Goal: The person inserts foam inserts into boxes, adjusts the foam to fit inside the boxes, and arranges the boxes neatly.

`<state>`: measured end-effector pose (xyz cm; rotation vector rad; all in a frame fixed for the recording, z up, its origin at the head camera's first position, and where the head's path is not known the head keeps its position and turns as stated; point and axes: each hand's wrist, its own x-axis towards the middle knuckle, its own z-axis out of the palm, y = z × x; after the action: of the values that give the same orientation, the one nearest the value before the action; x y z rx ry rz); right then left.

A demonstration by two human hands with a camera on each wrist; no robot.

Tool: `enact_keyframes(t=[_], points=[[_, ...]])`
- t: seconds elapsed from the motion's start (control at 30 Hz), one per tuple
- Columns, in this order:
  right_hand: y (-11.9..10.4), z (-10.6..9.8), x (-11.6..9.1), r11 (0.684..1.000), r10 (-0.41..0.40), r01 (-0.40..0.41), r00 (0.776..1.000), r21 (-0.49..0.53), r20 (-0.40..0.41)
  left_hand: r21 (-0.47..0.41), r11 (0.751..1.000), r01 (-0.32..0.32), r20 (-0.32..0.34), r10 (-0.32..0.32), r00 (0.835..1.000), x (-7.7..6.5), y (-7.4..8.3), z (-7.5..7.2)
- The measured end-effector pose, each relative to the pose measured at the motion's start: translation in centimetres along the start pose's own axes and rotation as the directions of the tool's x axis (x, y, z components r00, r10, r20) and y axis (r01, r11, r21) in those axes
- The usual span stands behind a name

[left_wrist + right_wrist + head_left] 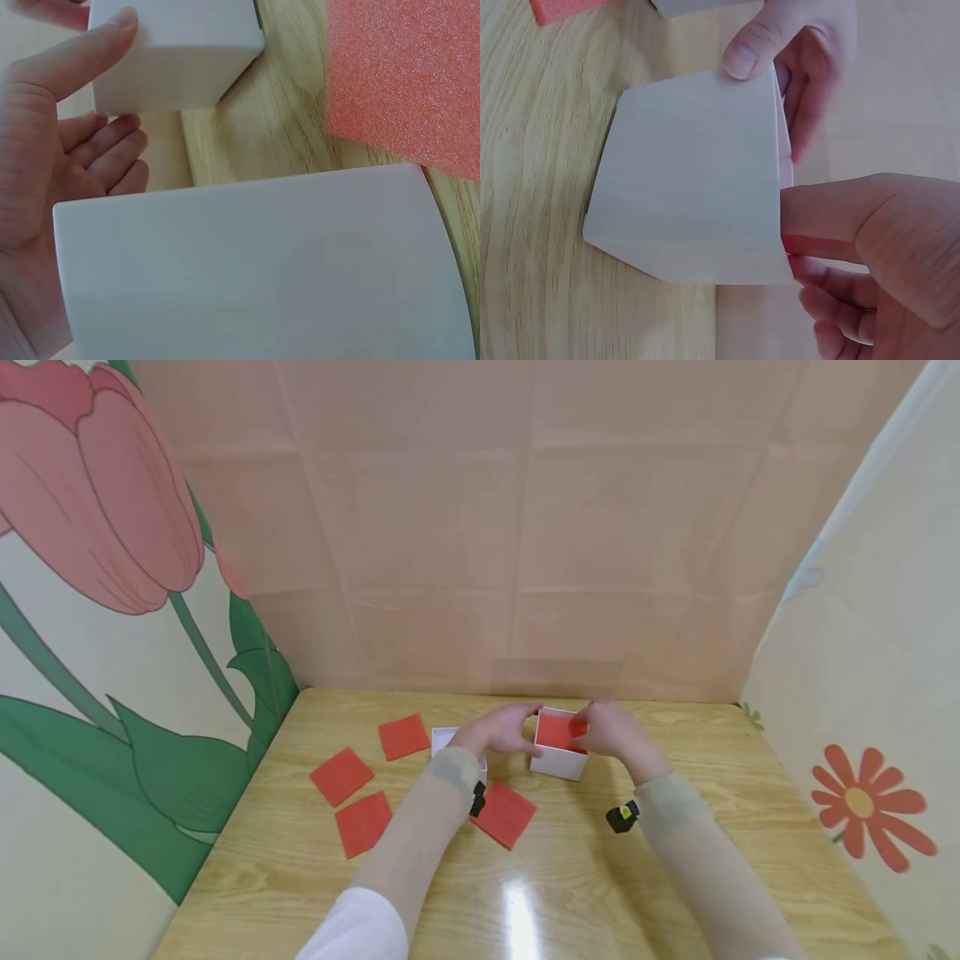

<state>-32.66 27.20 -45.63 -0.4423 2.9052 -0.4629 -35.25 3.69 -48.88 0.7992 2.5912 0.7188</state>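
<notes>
A white open-topped box (558, 764) stands toward the back of the table, with a red foam sheet (553, 728) inside its opening. My left hand (501, 729) grips the box's left side; in the left wrist view its thumb lies on the box's white face (180, 26) and its fingers curl beyond the edge. At the right rim is my right hand (617, 732). Its fingers reach into the opening, and the right wrist view shows a red strip of foam (821, 247) between its thumb and curled fingers. The box walls hide the fingertips.
Another white box (442, 739) stands left of the first, partly behind my left forearm. Red foam sheets lie on the wooden table: one (506, 814) near my left wrist, others (341, 776) farther left. A pink-covered wall (525, 527) closes the back edge.
</notes>
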Motion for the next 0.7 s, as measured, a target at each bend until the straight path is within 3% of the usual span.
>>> enact_keyframes(t=[0.33,0.7], points=[[-0.4,0.3,-0.2,0.995,-0.015,0.011,0.999,-0.097,-0.042,0.012,1.0,0.002,-0.002,-0.002,1.0,-0.2,0.2,-0.2],[0.0,1.0,0.2,0.992,-0.039,0.031,0.998,-0.122,-0.059,0.005,1.0,0.003,0.001,-0.003,1.0,-0.3,0.3,-0.3]])
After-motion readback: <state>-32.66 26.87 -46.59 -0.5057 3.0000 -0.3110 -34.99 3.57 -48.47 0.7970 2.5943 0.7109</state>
